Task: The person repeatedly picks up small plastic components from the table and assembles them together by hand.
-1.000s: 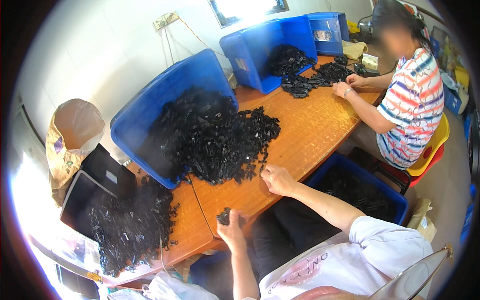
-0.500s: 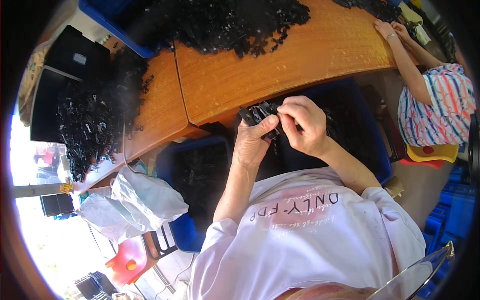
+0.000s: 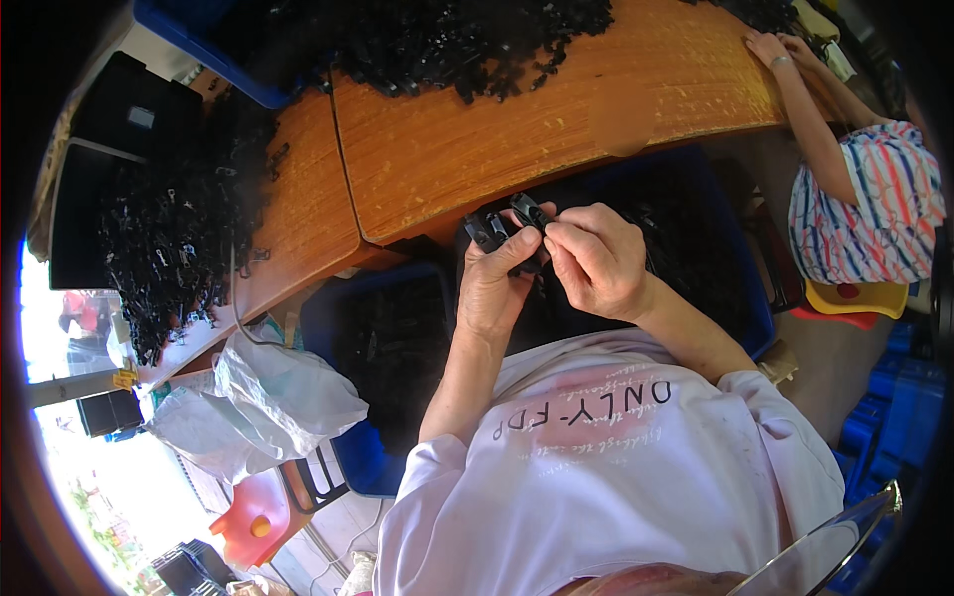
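Several small black plastic parts [image 3: 484, 232] are gathered in my left hand [image 3: 497, 290], its thumb pressed across them. One black part [image 3: 528, 210] sticks up at the top of this bunch, beside the fingertips of my right hand [image 3: 602, 263]. The right thumb and forefinger pinch at the edge of that part, though the exact contact is hidden by the fingers. Both hands are close together in front of my chest, just off the near edge of the wooden table [image 3: 477, 164].
Heaps of black parts [image 3: 447, 45] lie along the table's far side and left end [image 3: 179, 228]. Below the table are blue bins [image 3: 383, 482]. A white plastic bag [image 3: 268, 387] hangs at left. At far right a co-worker's hands [image 3: 770, 50] handle parts.
The black parts in my left hand have turned, and one now stands up more plainly near the right fingertips. My right hand has shifted slightly down; its fingers have drawn in closer.
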`<state>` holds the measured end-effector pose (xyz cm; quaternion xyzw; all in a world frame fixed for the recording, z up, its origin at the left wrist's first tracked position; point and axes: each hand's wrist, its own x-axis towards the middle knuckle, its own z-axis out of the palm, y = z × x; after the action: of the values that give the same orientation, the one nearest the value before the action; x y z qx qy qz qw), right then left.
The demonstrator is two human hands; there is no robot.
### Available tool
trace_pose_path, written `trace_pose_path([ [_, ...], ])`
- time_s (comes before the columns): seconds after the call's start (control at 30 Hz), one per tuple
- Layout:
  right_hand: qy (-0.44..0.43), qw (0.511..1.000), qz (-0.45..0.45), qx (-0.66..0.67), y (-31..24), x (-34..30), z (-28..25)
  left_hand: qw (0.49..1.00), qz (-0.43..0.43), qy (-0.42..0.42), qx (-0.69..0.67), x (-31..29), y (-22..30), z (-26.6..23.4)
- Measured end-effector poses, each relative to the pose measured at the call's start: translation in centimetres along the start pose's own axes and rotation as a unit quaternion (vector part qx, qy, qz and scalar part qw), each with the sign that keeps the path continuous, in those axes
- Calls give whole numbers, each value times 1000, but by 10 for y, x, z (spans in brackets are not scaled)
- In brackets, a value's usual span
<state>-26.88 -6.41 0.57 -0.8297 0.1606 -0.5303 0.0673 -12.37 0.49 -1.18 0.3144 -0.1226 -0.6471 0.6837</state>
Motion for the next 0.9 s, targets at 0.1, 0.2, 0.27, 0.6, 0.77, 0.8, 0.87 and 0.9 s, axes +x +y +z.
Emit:
trace_pose_path([
  [0.1,-16,1000,-11,12,1,1,1,1000,10,-8,-4,2,1,-3],
  [0.2,-48,998,-46,-6,0,4,0,1000,28,-12,-9,-4,1,-10],
  [0.27,-96,990,-71,-74,-2,7,-3,998,20,51,-2,-11,3,8],
  [0.6,-182,971,-156,20,-22,17,26,985,40,160,-49,-42,28,-17],
  [0.77,-224,955,-157,117,-23,31,37,982,92,162,28,-66,42,-46],
  [0.8,-216,962,-141,87,-12,38,33,983,90,155,43,-71,46,-62],
  [0.87,-197,976,-90,25,25,47,27,928,106,235,269,-88,60,-87],
  [0.9,-184,981,-54,-7,48,51,27,799,50,237,550,-99,71,-120],
])
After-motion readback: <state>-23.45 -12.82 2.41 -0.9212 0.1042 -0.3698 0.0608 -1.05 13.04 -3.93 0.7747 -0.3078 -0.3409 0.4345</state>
